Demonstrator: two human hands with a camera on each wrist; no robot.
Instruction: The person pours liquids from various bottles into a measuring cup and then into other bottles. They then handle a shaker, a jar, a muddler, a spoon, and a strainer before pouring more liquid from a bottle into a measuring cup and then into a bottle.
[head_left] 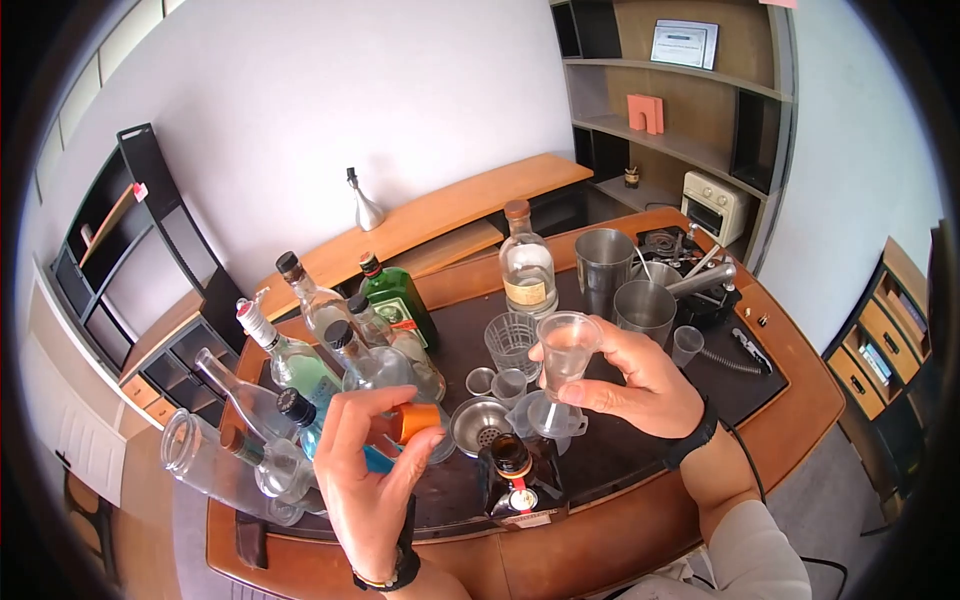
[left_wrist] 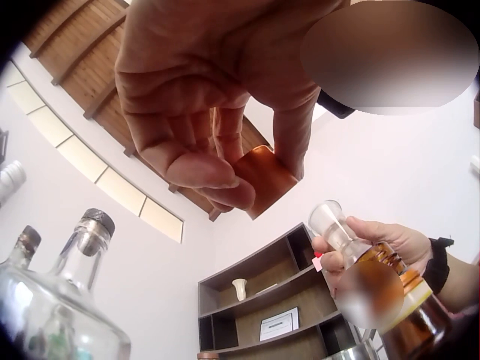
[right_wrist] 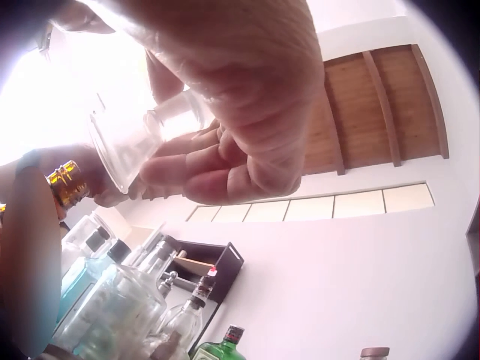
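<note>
The left hand pinches an orange cap between thumb and fingers; in the left wrist view the cap hangs from the fingertips. Held in the right hand is a small clear cup, its wide rim up, above a clear plastic funnel. Whether the funnel is also held, I cannot tell. An uncapped dark brown bottle stands upright between the hands, near the table's front edge. In the right wrist view the clear cup is beside the amber bottle neck.
Several bottles crowd the left, among them a green one. A metal strainer, a cut-glass tumbler and small cups lie in the middle. Metal shakers, a corked clear bottle and a coiled spring are farther back and right.
</note>
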